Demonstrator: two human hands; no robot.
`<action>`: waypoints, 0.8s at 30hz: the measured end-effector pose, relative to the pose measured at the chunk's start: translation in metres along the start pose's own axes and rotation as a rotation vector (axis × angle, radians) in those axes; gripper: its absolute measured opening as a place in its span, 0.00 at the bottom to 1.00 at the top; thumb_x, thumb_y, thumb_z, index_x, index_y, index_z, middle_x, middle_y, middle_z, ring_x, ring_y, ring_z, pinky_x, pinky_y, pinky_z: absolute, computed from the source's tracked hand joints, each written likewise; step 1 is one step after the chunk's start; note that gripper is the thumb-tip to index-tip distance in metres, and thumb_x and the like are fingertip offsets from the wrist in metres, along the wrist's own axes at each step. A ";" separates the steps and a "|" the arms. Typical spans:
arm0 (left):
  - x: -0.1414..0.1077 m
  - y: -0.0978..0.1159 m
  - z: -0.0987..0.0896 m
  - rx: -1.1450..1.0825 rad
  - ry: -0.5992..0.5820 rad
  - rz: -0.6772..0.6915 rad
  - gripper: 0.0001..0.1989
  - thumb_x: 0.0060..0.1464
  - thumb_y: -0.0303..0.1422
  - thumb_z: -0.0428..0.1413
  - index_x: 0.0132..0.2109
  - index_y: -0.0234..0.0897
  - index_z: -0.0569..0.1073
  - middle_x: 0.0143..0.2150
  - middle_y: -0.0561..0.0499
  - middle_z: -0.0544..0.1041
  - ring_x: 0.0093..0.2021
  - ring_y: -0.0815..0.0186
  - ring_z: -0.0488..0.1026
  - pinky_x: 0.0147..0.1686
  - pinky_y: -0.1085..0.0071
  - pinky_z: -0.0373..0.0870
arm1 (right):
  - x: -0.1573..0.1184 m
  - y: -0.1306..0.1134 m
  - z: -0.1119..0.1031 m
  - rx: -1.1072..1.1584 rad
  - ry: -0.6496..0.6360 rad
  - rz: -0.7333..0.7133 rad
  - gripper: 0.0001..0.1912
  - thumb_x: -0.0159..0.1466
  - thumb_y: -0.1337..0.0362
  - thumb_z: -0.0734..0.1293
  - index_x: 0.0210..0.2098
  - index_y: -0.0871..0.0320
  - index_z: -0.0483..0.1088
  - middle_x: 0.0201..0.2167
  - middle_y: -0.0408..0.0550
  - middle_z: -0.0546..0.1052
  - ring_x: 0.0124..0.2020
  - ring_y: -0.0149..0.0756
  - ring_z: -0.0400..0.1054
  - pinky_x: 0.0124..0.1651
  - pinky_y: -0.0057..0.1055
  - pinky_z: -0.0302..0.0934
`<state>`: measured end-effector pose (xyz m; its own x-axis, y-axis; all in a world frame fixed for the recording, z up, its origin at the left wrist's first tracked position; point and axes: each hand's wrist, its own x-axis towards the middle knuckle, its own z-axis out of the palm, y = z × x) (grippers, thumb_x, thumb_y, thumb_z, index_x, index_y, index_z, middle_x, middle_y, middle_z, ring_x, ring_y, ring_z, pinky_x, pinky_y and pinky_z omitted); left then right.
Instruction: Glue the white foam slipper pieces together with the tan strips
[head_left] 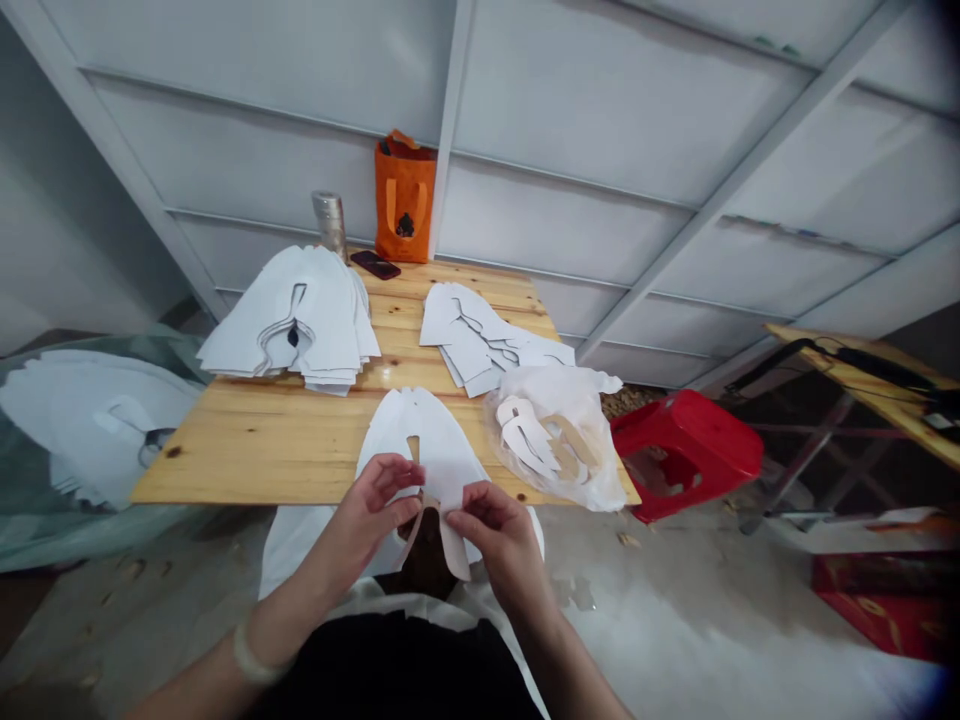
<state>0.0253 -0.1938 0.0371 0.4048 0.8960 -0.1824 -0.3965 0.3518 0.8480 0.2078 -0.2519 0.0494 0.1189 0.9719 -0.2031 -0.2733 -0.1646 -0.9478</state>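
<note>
A white sheet with a rounded top and a slot [442, 440] lies at the table's front edge, its lower part hanging over. Above its lower part, my left hand [386, 495] pinches one side of a small curved beige piece [453, 550]. My right hand [491, 520] grips the other side of that piece, fingers curled. The small piece forms an arch between my hands, with a dark gap under it. A clear plastic bag [600, 430] holding similar pieces rests to the right of my right hand.
On the wooden table [247, 440] are white sheet stacks at the back left [322, 310] and back right [465, 330], a phone [376, 264], a metallic cylinder [329, 222] and an orange bag [405, 200]. A red stool [697, 445] stands right; more sheets [97, 400] lie left.
</note>
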 end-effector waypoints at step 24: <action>0.001 -0.004 -0.004 -0.060 -0.053 -0.182 0.28 0.46 0.31 0.74 0.51 0.40 0.70 0.37 0.53 0.81 0.35 0.69 0.76 0.37 0.74 0.70 | 0.008 0.005 0.001 0.162 -0.054 0.057 0.15 0.52 0.60 0.83 0.32 0.55 0.76 0.28 0.41 0.76 0.29 0.30 0.67 0.34 0.25 0.62</action>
<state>0.0239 -0.1930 0.0313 0.5168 0.8012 -0.3017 -0.3609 0.5235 0.7719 0.2061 -0.2452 0.0434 0.0484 0.9702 -0.2376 -0.4291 -0.1946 -0.8821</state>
